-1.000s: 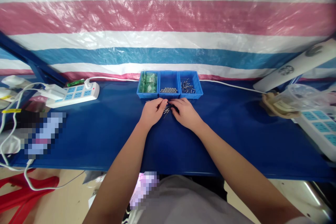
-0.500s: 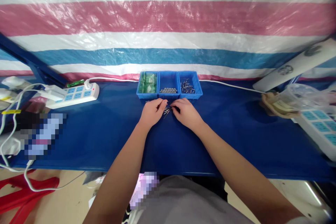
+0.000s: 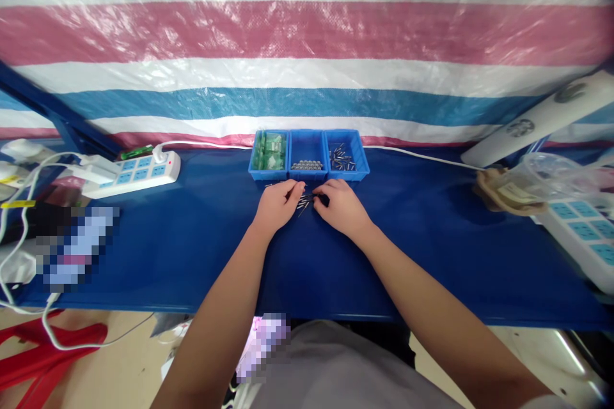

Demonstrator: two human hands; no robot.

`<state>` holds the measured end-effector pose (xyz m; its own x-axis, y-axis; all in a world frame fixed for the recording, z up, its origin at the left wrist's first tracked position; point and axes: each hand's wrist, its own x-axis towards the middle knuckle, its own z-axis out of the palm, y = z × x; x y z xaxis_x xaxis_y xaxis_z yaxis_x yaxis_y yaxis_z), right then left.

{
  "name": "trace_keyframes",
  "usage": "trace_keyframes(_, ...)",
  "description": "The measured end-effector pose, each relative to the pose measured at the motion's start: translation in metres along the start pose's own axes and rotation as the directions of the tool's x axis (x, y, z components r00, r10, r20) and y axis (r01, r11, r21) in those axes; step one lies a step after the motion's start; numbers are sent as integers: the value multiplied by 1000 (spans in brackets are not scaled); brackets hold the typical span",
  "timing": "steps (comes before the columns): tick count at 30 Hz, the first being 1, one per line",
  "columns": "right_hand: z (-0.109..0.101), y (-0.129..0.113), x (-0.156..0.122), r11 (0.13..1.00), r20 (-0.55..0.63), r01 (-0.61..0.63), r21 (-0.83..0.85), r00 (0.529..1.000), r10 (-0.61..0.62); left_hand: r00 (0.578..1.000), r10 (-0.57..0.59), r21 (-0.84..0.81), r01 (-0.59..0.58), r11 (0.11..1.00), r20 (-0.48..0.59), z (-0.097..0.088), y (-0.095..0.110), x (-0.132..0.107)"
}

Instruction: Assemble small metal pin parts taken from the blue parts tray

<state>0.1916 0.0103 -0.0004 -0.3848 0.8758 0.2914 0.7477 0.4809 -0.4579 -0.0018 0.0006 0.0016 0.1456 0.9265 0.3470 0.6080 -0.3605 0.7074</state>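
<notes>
Several thin metal pins (image 3: pixel 303 202) lie loosely on the blue table between my two hands. My left hand (image 3: pixel 281 203) rests left of them with its fingers curled and pressed together; what they hold, if anything, is too small to name. On the other side my right hand (image 3: pixel 339 204) has its thumb and forefinger curved at the pins, and I cannot make out what is between the tips. Just beyond the hands stand three joined blue bins: one with green packets (image 3: pixel 274 152), one with shiny metal balls or nuts (image 3: pixel 307 165), one with more small pins (image 3: pixel 341 157).
A white power strip (image 3: pixel 139 172) with a plug lies at the left, near cables and a pixelated phone (image 3: pixel 84 246). To the right are a clear plastic cup (image 3: pixel 542 176), a second power strip (image 3: pixel 582 230) and a long white roll (image 3: pixel 542 118). A striped sheet (image 3: pixel 307 32) hangs behind.
The thumb and forefinger of my right hand have shifted slightly at the pins. My left hand stays nearly where it was, and the bins have not moved.
</notes>
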Motion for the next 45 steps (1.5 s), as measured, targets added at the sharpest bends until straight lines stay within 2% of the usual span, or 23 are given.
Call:
trace_keyframes(5,0,1,0,999,-2,-42,-23,999,42,1000,-2,-4,2,1000,-1,1,0,0)
trace_keyframes(14,0,2,0,994,32,1,-112,999,3,1000,3,12,-3,1000,3,0,-1,-1)
trace_keyframes(22,-2,-1,0,982,-3,-116,-148,993,117,1000,-13,0,13,1000,7,1,-1,0)
trace_keyframes(30,-2,0,-1,975,-40,-167,-148,986,163,1000,-23,-1,23,1000,13,0,1,-1)
trace_keyframes(34,-3,0,0,980,-62,-194,-53,980,191,1000,-20,-2,20,1000,11,0,1,-1)
trace_keyframes(37,-4,-1,0,975,-103,-198,101,973,208,1000,-16,-3,16,1000,13,1,-1,-1)
trace_keyframes(41,-4,-6,1,937,-162,-141,321,966,201,999,-34,-13,34,999,15,4,-3,-1)
trace_keyframes(45,-4,-11,0,912,-200,-74,404,965,167,998,-51,-12,51,999,21,6,-5,-1)
